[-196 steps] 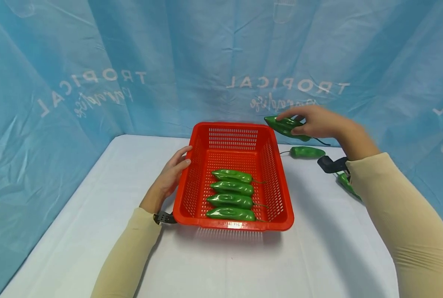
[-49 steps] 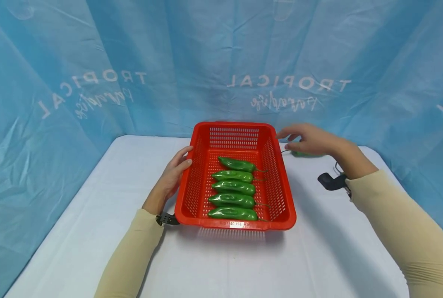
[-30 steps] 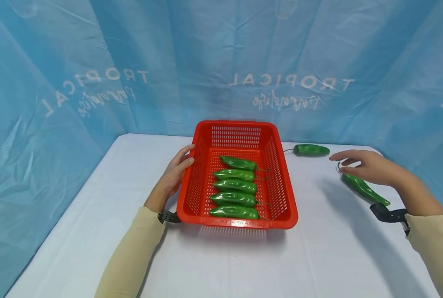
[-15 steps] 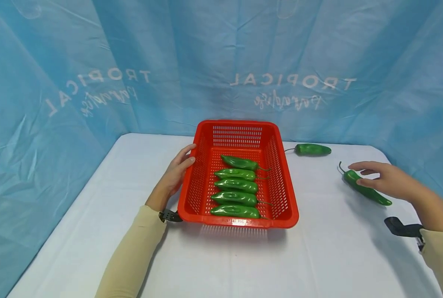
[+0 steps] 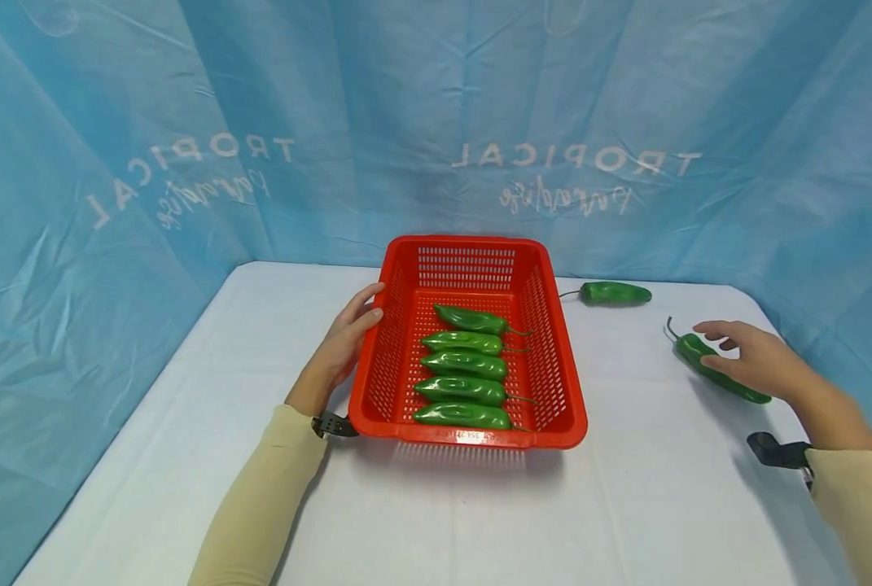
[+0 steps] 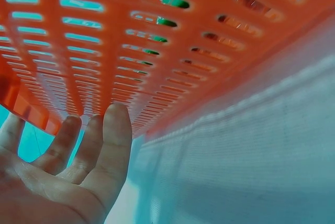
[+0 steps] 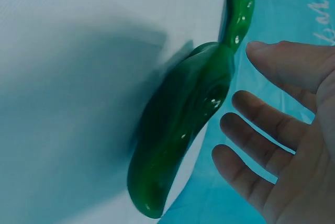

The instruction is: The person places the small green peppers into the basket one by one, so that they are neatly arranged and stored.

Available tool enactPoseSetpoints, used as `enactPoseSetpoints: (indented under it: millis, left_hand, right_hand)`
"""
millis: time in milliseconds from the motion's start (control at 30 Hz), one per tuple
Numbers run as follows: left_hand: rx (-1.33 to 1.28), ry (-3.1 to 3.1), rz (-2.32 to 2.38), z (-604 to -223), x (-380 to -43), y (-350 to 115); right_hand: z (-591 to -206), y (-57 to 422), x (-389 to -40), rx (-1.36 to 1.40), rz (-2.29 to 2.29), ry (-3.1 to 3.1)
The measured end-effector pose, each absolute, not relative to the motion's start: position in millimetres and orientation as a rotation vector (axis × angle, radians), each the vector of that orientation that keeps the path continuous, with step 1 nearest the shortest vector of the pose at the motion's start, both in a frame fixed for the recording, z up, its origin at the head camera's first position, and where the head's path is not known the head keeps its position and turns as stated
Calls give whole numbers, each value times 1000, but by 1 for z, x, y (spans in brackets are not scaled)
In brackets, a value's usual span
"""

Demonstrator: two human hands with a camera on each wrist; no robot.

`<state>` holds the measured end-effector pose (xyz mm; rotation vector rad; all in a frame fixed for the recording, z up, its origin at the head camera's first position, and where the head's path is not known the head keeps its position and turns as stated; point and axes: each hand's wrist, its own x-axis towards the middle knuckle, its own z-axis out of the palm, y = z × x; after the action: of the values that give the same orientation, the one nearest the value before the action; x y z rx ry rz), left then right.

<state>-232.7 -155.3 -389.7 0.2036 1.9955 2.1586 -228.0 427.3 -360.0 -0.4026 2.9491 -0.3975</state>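
A red perforated plastic basket (image 5: 575, 407) holds several green chili peppers (image 5: 463, 365) laid side by side. My left hand (image 5: 340, 342) rests against its left side, fingertips at the rim; in the left wrist view the straight fingers (image 6: 116, 140) touch the slotted wall from outside. On the right, my right hand (image 5: 754, 356) is over a green chili pepper (image 5: 695, 350) lying aslant on the table, covering part of it. The right wrist view shows that chili pepper (image 7: 180, 124) beside spread fingers (image 7: 256, 135), with a gap between them.
Another green chili pepper (image 5: 615, 294) lies at the back of the white-covered table (image 5: 421, 521), right of the basket, its stem towards the rim. A blue curtain (image 5: 406, 122) printed with white lettering hangs close behind the table and along both sides.
My right hand has laid a chili pepper in the basket's back, then moved right, empty, to the slanted chili pepper. My left hand has stayed at the basket's left rim.
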Motion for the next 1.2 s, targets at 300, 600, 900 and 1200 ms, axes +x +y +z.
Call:
enactPoseSetpoints:
  millis: [300,600,900,1200]
  left_hand:
    - [224,2002,2154,-388,-232,-156]
    - [223,1988,2159,-388,-232,-154]
    - [224,2002,2149,-390,-233,-155]
    - [225,2011,2153,-389,-231,-156]
  right_hand:
    - [-366,429,-233,-330,-350,2935]
    - [-373,427,-233,-331,-308,2944]
    - [-374,425,-234,-338,-263,2955]
    - [-373,420,-231,-337,-285,2954]
